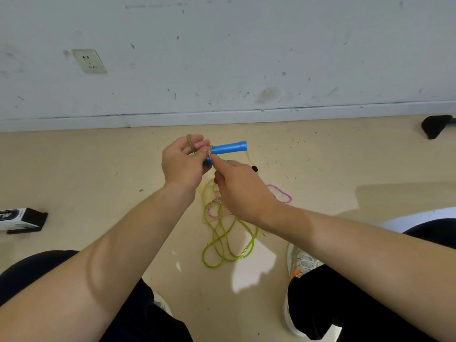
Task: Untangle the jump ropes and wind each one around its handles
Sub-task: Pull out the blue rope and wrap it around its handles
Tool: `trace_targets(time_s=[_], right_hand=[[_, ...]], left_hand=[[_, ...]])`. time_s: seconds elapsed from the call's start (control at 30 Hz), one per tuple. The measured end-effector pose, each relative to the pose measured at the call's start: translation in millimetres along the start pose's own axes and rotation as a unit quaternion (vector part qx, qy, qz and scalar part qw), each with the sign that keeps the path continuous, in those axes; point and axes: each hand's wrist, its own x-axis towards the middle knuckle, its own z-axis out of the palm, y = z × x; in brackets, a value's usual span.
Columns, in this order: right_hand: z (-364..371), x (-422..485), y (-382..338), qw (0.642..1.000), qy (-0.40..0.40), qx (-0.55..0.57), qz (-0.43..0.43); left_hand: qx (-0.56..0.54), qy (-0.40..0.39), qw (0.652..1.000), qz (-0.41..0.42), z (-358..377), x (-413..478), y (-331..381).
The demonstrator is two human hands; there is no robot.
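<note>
A black-and-white box [22, 219] lies on the floor at far left. The left hand [182, 161] curls round the left end of a blue handle [229, 147], held above the floor; a tan band [190, 141] loops over one raised finger. The handle is a smooth blue tube, its long axis nearly level, its free end pointing right. The right hand [237, 186] pinches the tan band where it meets the handle's left end. A translucent yellow-green rope [222, 243] drops from the handle's right end into loose loops on the floor, tangled with a pink rope [283, 193].
</note>
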Motion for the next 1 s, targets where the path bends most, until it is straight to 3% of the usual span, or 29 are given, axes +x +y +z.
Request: trace_targets(time_s=[0.2,0.37,0.43,0.5,0.6,0.77,1.0], right_hand=[[11.1,-5.5,6.7,0.989,-0.021,-0.128,-0.075],[12.7,-2.8,9.6,0.987,0.006,-0.141,-0.075],[13.2,-4.6,9.5,0.992,0.039,-0.098,-0.073],[11.5,-7.1,8.0,0.996,0.077,0.017,-0.036],[7.2,-4.3,14.2,0.986,0.031,0.143,0.079],[-26.9,12.3,42.4,0.978,-0.111,0.126,0.125],[-59.7,29.9,58.0,0.967,-0.152,0.155,0.133]], left_hand=[[-0.099,-0.014,0.986,-0.134,-3.9,3.3,9.1],[-0.101,-0.03,0.986,-0.126,-9.0,6.3,11.8],[-0.091,-0.021,0.989,-0.111,-10.7,7.9,11.8],[-0.093,-0.012,0.99,-0.103,-12.4,10.4,13.7],[-0.105,-0.024,0.988,-0.106,-17.4,14.5,21.4],[-0.045,-0.165,0.978,-0.12,-28.8,14.6,29.5],[0.165,-0.323,0.931,-0.038,-27.9,4.6,31.5]])
